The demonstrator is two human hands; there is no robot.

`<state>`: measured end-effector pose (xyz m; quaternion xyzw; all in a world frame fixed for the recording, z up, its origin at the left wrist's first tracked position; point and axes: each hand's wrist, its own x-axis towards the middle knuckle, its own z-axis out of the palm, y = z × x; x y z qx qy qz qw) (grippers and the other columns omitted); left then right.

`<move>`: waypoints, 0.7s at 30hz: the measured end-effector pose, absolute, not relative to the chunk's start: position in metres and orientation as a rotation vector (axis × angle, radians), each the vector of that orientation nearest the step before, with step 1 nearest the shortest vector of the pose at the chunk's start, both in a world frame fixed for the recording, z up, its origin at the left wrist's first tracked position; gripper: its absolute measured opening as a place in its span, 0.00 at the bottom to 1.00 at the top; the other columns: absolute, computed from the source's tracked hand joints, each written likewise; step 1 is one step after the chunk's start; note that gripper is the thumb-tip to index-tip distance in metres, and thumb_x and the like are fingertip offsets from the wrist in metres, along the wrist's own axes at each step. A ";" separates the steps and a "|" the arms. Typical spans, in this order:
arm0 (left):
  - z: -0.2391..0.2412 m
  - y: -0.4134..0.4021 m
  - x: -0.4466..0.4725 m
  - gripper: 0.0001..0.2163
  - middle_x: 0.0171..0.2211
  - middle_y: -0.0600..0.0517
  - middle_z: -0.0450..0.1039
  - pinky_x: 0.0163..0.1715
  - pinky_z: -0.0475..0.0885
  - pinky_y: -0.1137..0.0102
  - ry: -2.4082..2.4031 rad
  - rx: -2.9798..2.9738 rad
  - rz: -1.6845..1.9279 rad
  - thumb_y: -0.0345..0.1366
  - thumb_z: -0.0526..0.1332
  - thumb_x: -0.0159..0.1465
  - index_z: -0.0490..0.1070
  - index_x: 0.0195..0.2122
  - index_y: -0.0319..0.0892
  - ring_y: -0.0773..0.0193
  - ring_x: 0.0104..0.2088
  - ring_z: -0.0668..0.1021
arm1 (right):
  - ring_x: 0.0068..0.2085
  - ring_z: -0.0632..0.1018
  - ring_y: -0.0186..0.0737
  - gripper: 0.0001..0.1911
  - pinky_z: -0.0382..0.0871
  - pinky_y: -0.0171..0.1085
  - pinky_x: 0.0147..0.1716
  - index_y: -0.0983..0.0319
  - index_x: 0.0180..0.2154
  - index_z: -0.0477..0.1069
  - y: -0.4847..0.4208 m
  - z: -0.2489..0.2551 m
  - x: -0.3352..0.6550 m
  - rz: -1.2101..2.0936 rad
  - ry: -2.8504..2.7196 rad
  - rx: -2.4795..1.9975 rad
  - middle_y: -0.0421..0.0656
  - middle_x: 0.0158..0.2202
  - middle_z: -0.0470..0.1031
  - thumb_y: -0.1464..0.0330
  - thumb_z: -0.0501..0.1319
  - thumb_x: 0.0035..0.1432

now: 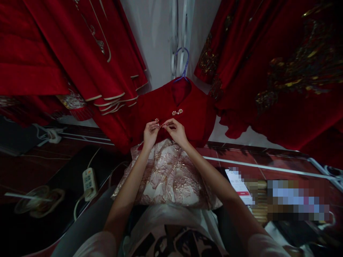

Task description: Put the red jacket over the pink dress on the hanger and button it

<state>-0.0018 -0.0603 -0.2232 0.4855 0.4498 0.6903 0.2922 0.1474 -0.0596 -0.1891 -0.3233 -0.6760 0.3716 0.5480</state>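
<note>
Pearl clasp (160,125) lies crosswise on the red dress (199,116); left hand (150,135) and right hand (176,132) each grip one end.

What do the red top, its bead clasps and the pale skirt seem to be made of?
Red top: matte woven cloth, soft folds, maybe velvet.
Bead clasps: pearly beads, glinting, probably plastic or glass.
Pale skirt: brocade, shiny gold floral pattern.
</note>
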 end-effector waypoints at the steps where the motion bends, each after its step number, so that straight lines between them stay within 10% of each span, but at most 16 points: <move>1: -0.224 -0.059 -0.001 0.12 0.37 0.49 0.76 0.45 0.73 0.66 1.196 1.262 1.826 0.30 0.64 0.51 0.70 0.38 0.40 0.65 0.38 0.79 | 0.36 0.76 0.32 0.04 0.73 0.32 0.37 0.60 0.34 0.71 -0.056 -0.189 0.145 0.854 -1.612 -0.767 0.40 0.35 0.75 0.70 0.60 0.54; 21: -0.217 -0.048 0.000 0.10 0.35 0.46 0.79 0.44 0.75 0.64 1.241 1.245 1.829 0.34 0.67 0.51 0.74 0.34 0.37 0.63 0.35 0.80 | 0.36 0.76 0.33 0.04 0.73 0.34 0.39 0.59 0.35 0.70 -0.035 -0.195 0.123 0.670 -1.619 -0.812 0.40 0.36 0.75 0.72 0.58 0.57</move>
